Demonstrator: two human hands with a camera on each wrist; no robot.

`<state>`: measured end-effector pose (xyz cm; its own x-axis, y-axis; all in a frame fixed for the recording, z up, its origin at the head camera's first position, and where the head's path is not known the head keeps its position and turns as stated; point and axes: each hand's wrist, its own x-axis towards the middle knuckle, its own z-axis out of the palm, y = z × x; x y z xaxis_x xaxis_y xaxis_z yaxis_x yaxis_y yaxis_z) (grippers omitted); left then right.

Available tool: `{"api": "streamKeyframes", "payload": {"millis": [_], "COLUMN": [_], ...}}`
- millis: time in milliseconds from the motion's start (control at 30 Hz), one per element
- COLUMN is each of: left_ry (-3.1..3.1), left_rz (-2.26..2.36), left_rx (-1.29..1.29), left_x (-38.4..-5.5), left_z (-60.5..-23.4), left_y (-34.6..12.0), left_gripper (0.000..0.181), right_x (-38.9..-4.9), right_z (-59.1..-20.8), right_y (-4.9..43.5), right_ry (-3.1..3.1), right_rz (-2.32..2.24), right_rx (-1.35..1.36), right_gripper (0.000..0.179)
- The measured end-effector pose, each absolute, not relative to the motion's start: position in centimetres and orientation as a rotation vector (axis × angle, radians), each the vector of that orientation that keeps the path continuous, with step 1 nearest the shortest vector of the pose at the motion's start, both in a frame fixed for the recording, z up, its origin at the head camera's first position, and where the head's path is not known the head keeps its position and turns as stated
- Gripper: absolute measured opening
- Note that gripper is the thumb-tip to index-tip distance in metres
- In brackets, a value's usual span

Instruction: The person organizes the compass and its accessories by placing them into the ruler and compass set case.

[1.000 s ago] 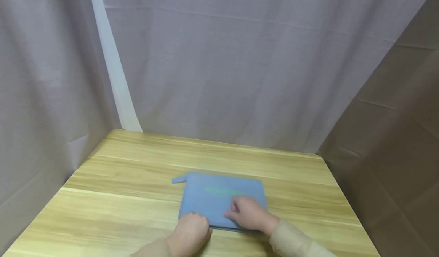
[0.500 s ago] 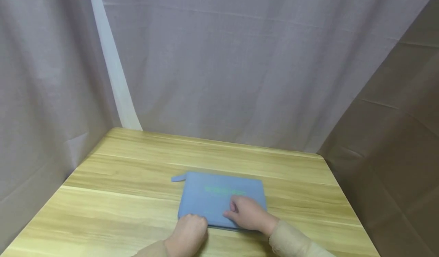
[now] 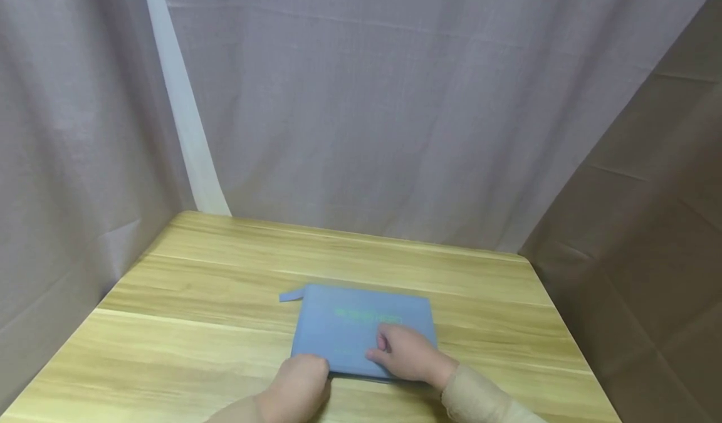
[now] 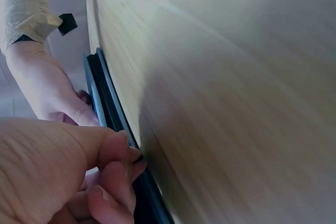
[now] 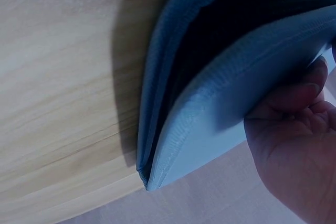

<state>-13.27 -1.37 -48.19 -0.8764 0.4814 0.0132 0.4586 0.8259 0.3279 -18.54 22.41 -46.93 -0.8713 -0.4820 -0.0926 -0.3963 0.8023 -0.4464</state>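
Note:
A blue zip case (image 3: 333, 332) with green lettering lies on the wooden table, a short strap (image 3: 291, 296) sticking out from its far left corner. At its near edge, toward the left corner, is my left hand (image 3: 301, 382). In the left wrist view that hand's thumb and finger pinch a small dark zipper pull (image 4: 138, 158), mostly hidden by the fingertips. My right hand (image 3: 408, 351) rests on the cover's near right part, fingers curled and thumb against the cover. Seen from the right wrist, the zip edge (image 5: 194, 103) gapes around one corner, dark inside.
The wooden table (image 3: 197, 272) extends around the case. A grey curtain (image 3: 383, 122) hangs behind and at the left, with a pale strip (image 3: 186, 109) in it. Brownish cloth (image 3: 632, 272) covers the right side.
My left hand has slid a little to the left along the case's near edge, toward its left corner. My right hand has stayed in place on the cover.

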Motion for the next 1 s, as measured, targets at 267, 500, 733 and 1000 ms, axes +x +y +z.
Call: {"api": "streamKeyframes", "payload": {"millis": [267, 500, 733, 1000], "left_ry": [2.949, 2.966, 2.993, 3.008], "left_rz": [0.551, 0.603, 0.638, 0.689], "left_rx": [0.784, 0.792, 0.732, 0.76], "left_x": [-13.3, -13.4, -13.3, -13.4], "left_z": [-48.0, -48.3, -48.4, -48.2], "left_y": [-2.8, -3.9, -4.8, -5.4], "left_gripper": [0.014, 0.013, 0.011, 0.01], "right_x": [-18.5, -18.5, -18.4, -18.4], "right_z": [-46.9, -46.8, -46.7, -46.8], "right_y": [22.4, 22.2, 22.1, 22.2], "right_ry": [2.778, 2.773, 2.764, 2.766], "right_rz": [-0.605, -0.595, -0.603, -0.603], "right_rx": [-0.67, -0.663, -0.665, -0.665], "right_gripper": [0.033, 0.033, 0.033, 0.033]}}
